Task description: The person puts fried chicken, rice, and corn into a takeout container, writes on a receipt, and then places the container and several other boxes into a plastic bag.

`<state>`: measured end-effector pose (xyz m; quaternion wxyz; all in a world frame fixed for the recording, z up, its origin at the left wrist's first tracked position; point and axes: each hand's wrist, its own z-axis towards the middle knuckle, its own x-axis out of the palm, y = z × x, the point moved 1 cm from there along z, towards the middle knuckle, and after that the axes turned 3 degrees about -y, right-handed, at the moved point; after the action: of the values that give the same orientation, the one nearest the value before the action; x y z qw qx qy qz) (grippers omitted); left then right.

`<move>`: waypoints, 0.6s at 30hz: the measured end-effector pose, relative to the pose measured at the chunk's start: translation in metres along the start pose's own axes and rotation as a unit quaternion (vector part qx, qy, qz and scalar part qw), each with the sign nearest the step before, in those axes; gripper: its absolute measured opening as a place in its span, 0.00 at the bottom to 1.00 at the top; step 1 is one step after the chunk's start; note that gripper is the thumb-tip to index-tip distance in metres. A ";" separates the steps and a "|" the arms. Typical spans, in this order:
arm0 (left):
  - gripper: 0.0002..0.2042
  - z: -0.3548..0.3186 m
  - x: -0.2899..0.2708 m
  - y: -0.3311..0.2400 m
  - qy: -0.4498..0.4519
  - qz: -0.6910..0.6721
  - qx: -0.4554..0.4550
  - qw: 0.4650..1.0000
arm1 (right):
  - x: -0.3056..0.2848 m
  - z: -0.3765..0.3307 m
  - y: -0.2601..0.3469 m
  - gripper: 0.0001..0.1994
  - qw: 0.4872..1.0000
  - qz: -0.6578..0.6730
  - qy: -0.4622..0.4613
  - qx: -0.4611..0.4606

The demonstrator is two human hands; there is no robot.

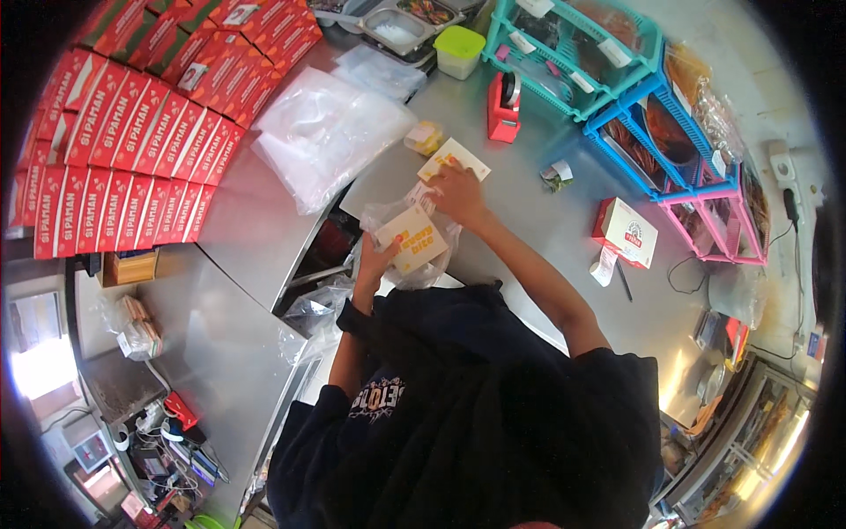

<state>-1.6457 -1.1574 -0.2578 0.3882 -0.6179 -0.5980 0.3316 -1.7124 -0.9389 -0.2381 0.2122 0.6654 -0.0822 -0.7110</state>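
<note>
- A flat white cardboard box with yellow print [416,251] is gripped at its left edge by the left hand [379,257], mid-frame; a clear, crinkled plastic bag [377,214] is bunched around it, though whether the box is inside cannot be told.
- A second white-and-yellow cardboard box [470,157], just above on the grey metal table [546,238], is partly covered by the right hand [458,191]; whether it is grasped or merely touched cannot be told.
- Boxes are apparently being handled at the bag; steadied plastic and a light grip seem called for.
- Bold white lettering is repeated along stacked red cardboard boxes [132,119], upper left.
</note>
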 end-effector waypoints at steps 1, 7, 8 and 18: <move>0.30 -0.003 -0.010 0.001 -0.005 -0.002 0.001 1.000 | 0.001 0.004 0.020 0.14 0.998 -0.054 -0.030 -0.029; 0.27 -0.006 -0.037 0.003 -0.013 -0.031 -0.008 0.999 | 0.008 0.015 0.034 0.17 0.991 -0.125 -0.055 -0.005; 0.27 -0.004 -0.037 -0.001 -0.026 -0.058 -0.020 0.998 | 0.000 0.018 0.032 0.16 0.993 -0.075 -0.085 0.011; 0.34 0.061 0.042 -0.131 -0.279 0.484 0.359 0.747 | -0.167 -0.001 -0.066 0.11 0.772 0.464 -0.264 0.346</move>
<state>-1.7589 -1.1125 -0.1700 0.1845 -0.5191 -0.1370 0.8233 -1.7197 -0.8111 -0.1122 0.2416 0.3614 -0.6740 -0.5972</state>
